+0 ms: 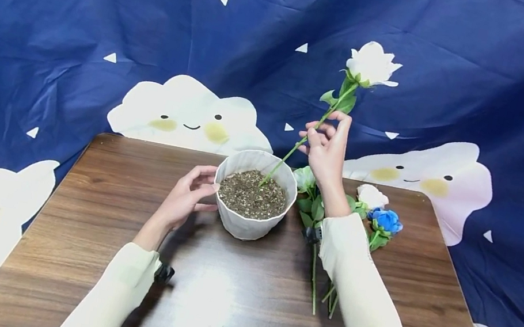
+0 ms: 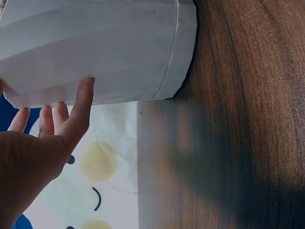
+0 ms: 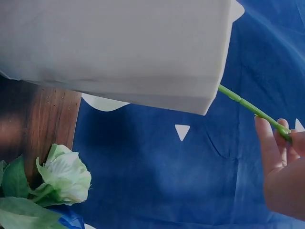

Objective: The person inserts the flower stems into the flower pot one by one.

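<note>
White, faceted walls form the pot (image 1: 247, 228), upright near the far edge of the wooden table (image 1: 108, 230) and filled partway with dark, speckled soil (image 1: 250, 199). Pinched by its green stem in the right hand (image 1: 328, 152), the white flower (image 1: 339, 102) slants over the rim, its lower end meeting the soil; any buried depth cannot be told. The left hand (image 1: 185, 196) touches the pot's outer side, fingers apart. Right of the pot, a greenish-white bloom (image 1: 304, 178), a pale bloom (image 1: 372, 197) and a blue bloom (image 1: 387, 220) lie with their stems.
</note>
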A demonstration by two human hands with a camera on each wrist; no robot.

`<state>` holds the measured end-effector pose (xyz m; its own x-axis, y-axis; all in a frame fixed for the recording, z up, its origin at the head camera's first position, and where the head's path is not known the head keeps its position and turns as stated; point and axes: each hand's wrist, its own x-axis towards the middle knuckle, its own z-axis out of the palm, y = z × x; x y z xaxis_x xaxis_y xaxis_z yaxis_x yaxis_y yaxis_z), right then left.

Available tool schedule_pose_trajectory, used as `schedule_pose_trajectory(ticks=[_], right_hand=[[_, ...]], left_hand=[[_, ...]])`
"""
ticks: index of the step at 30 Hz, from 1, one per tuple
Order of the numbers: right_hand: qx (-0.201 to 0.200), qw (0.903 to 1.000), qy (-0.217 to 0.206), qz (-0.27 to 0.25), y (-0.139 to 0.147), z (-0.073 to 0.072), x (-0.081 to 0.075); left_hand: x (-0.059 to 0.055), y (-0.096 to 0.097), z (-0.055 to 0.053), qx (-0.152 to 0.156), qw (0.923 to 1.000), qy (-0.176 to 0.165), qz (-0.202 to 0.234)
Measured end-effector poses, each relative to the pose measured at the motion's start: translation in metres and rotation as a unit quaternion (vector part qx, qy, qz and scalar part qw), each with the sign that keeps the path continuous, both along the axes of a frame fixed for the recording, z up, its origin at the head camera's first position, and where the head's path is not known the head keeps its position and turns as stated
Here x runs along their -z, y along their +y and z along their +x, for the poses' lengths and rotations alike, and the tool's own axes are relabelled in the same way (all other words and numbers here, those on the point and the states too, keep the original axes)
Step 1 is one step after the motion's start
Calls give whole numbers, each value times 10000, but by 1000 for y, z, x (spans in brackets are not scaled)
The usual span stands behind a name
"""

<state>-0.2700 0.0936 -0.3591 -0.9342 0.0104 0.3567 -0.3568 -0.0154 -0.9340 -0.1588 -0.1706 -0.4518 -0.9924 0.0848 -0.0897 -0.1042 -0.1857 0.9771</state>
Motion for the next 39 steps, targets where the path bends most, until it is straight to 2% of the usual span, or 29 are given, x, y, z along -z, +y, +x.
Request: schedule_pose_trajectory(ticks=[10,16,31,39], right_hand=[[-321,9985,163,400,-15,-9,-5],[-615,9972,-49,412,-21,-13,-3],[-1208,9907,-174,596,-29,-13,6],[-1335,9881,-250,727,-35,-12,9]], left_hand=[[1,0,-1,-17,10000,-8,-28],[0,1,-1,-17,10000,-48,-29],[1,1,-1,-17,10000,-57,-7],[1,0,-1,-17,10000,-28,-13]])
